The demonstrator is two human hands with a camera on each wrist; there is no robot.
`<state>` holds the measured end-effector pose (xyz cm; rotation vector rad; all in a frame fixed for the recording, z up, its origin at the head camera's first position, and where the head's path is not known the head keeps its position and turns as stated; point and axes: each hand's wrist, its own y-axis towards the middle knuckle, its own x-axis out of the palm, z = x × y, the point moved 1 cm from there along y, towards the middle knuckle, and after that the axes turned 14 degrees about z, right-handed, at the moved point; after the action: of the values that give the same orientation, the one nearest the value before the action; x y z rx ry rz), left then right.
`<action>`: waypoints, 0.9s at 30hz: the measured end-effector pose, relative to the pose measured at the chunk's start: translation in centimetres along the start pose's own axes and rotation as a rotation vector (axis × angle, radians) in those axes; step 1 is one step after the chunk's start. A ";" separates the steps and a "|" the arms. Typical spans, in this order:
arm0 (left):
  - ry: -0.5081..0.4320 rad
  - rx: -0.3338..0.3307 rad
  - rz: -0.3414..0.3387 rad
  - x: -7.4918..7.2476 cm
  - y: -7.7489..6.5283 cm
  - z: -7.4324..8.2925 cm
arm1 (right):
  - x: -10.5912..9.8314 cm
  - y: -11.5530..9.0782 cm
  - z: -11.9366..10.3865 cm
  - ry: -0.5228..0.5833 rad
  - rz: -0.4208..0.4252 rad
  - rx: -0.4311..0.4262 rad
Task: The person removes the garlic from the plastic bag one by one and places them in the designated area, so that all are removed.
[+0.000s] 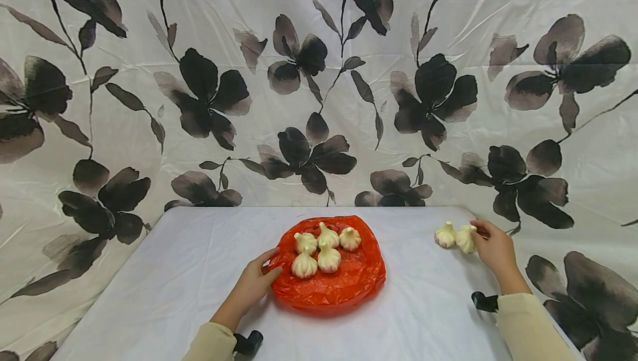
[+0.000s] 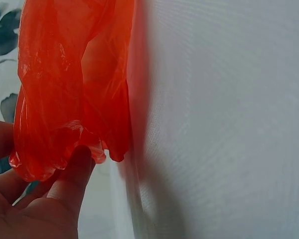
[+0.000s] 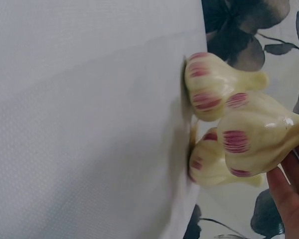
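A round, crumpled red plastic bag point(image 1: 356, 289) sits on the table with several garlic bulbs point(image 1: 329, 258) grouped on its top. At its left edge my left hand point(image 1: 251, 286) holds the rim, the thumb point(image 2: 72, 181) on the near side and the fingers behind. Far to the right, my right hand point(image 1: 497, 250) pinches a garlic bulb point(image 3: 256, 137) by its neck. Two more bulbs stand close to that one in the right wrist view, an upper bulb point(image 3: 212, 84) and a lower bulb point(image 3: 204, 162) partly covered by it. Only two bulbs show there in the head view.
A white cloth covers the table point(image 1: 418, 316). Behind it hangs a pale curtain point(image 1: 369, 106) printed with dark flowers. Dark wrist-worn devices stick out beside the left sleeve point(image 1: 211, 341) and the right sleeve point(image 1: 528, 325).
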<state>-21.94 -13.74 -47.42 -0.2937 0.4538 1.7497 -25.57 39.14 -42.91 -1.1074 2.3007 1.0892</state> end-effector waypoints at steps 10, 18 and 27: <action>0.028 -0.035 -0.001 0.0 0.0 0.2 | 0.3 0.0 1.4 -0.014 0.013 0.010; 0.017 -0.024 -0.001 0.0 0.1 -0.1 | 0.6 -0.3 2.1 -0.024 0.007 -0.014; -0.006 -0.009 -0.003 0.0 0.1 -0.3 | 0.8 -0.6 2.1 -0.037 -0.037 0.014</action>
<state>-22.01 -13.93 -47.67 -0.2954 0.4411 1.7501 -25.66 40.14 -45.03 -1.1107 2.2465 1.0689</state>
